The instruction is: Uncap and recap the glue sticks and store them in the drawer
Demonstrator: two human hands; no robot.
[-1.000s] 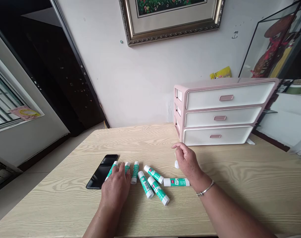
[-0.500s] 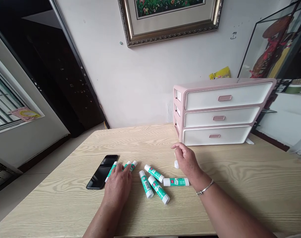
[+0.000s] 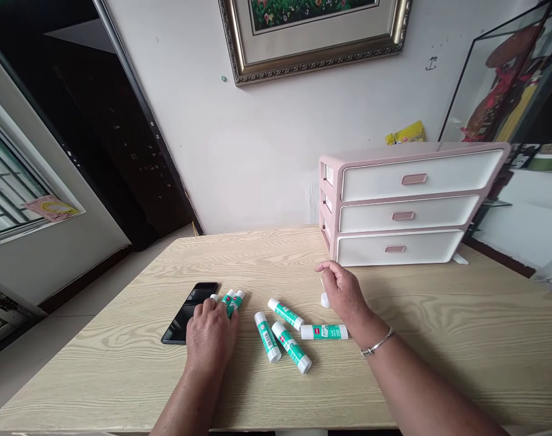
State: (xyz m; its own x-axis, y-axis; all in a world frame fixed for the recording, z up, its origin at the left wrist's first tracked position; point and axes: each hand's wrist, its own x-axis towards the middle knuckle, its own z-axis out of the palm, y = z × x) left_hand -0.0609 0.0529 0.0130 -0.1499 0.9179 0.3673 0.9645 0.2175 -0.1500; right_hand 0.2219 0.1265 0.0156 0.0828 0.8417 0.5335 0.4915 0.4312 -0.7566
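Observation:
My left hand [image 3: 210,330] is curled over several green-and-white glue sticks [image 3: 236,300] beside a black phone [image 3: 187,312]; its palm and fingers cover their lower parts. The right hand [image 3: 342,290], wearing a silver bangle, is closed in a fist above the table. A white glue stick end [image 3: 325,300] pokes out under that fist, the rest hidden by the hand. Between the hands lie loose glue sticks: one with a barcode [image 3: 267,337], one slanting in front [image 3: 292,347], one behind [image 3: 285,313], and one lying crosswise [image 3: 324,332] near the right wrist.
A pink-and-white three-drawer unit [image 3: 405,215] stands at the back right of the wooden table [image 3: 121,369], with a yellow packet [image 3: 407,133] behind its top. The wall behind carries a framed picture [image 3: 319,63]. A glass case [image 3: 494,91] is at the right.
My left hand has shifted slightly left, and the glue sticks under it now lie closer together. The stick behind the loose pile has slid slightly right. My right hand stays put.

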